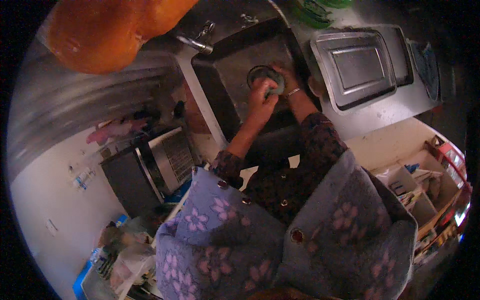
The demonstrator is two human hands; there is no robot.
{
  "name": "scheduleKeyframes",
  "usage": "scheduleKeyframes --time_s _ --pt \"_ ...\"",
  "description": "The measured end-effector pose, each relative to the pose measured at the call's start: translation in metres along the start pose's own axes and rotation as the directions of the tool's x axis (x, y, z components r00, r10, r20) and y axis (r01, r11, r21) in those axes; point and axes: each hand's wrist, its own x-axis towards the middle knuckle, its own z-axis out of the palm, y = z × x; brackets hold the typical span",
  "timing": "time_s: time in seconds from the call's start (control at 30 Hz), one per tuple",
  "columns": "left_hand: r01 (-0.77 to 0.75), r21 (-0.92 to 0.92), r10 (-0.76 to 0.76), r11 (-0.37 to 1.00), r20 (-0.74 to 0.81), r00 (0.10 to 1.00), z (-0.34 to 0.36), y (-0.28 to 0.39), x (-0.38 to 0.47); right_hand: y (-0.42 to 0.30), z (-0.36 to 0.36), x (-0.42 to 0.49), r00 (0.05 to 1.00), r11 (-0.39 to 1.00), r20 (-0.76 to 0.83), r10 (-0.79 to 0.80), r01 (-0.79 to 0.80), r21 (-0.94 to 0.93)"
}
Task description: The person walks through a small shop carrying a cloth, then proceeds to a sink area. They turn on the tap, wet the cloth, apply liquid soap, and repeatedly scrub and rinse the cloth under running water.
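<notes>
Over the dark sink basin [240, 71] my two hands meet at a small round bowl [258, 71] with a dark rim. My right hand [288, 78] grips the bowl's far right side, partly hidden behind it. The curled fingers of my left hand [263, 90] reach into the bowl. Something pale greenish [278, 89] shows beside those fingers; blur and dim light hide whether it is a cloth or part of the bowl.
A metal faucet [197, 44] reaches over the basin's left rim. Stainless steel trays [360, 69] lie on the right counter. A large orange rounded object [101, 33] fills the upper left. Below the counter at right is an open drawer [423, 187] with compartments.
</notes>
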Motion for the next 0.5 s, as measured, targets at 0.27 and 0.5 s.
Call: scheduleKeyframes --time_s 0.27,0.5 --pt "0.029 0.306 0.075 0.952 -0.322 0.944 -0.039 0.054 0.001 0.045 0.079 -0.043 0.837 0.048 0.31 -0.451 0.37 -0.928" --pt "0.018 0.291 0.116 0.957 -0.438 0.892 -0.047 0.069 0.003 0.022 0.125 -0.071 0.91 0.714 -0.11 -0.4 0.234 -0.66"
